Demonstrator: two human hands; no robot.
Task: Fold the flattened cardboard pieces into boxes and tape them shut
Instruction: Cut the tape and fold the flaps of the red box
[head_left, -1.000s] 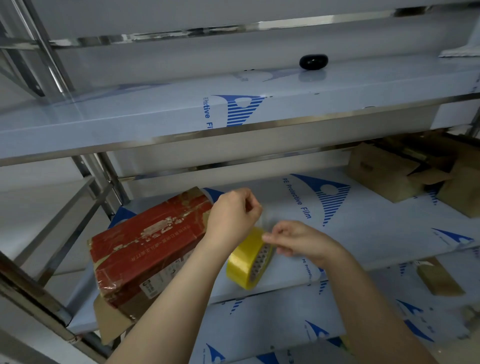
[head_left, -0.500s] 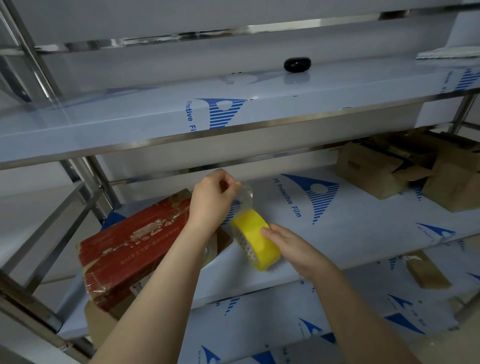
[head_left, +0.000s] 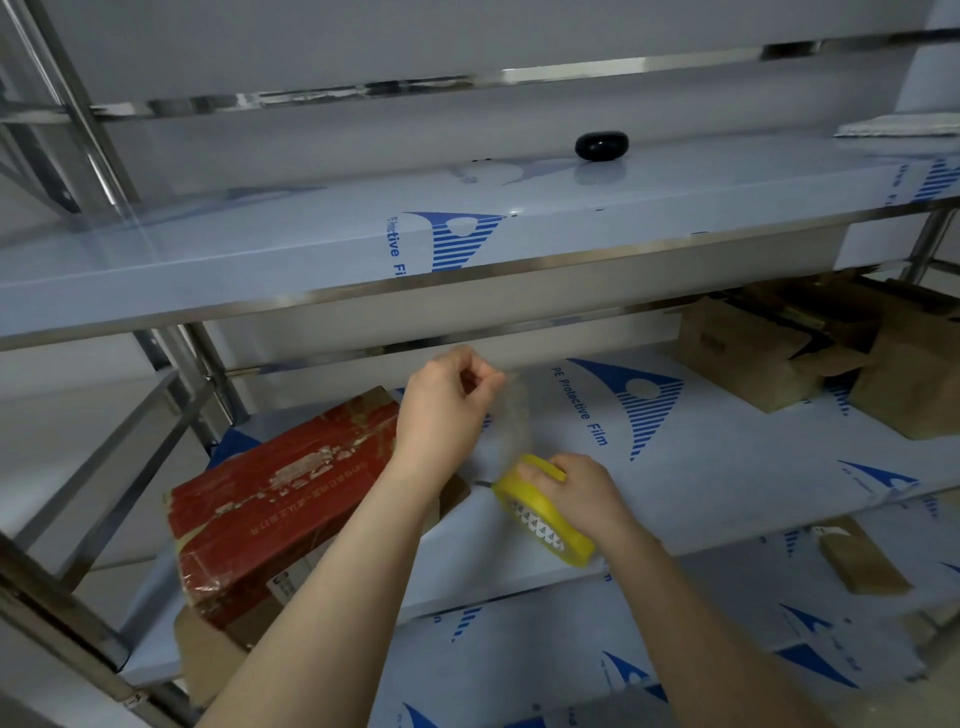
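Note:
A red printed cardboard box (head_left: 280, 499) lies tilted at the left of the middle shelf (head_left: 727, 493). My right hand (head_left: 576, 488) grips a yellow tape roll (head_left: 540, 519) just right of the box, near the shelf's front edge. My left hand (head_left: 447, 405) pinches the free end of a clear tape strip (head_left: 514, 415) above the roll. The strip stretches from my left fingers down to the roll. A loose brown flap (head_left: 208, 660) hangs below the red box.
Brown cardboard boxes (head_left: 753, 353) sit at the back right of the middle shelf. A small brown box (head_left: 857, 561) lies on the lower shelf. A black oval object (head_left: 601, 145) rests on the upper shelf. Steel frame posts (head_left: 171, 374) stand at the left.
My hands have moved apart: the left hand rose with the tape end, the right hand lowered the roll. A longer strip of clear tape is now pulled out.

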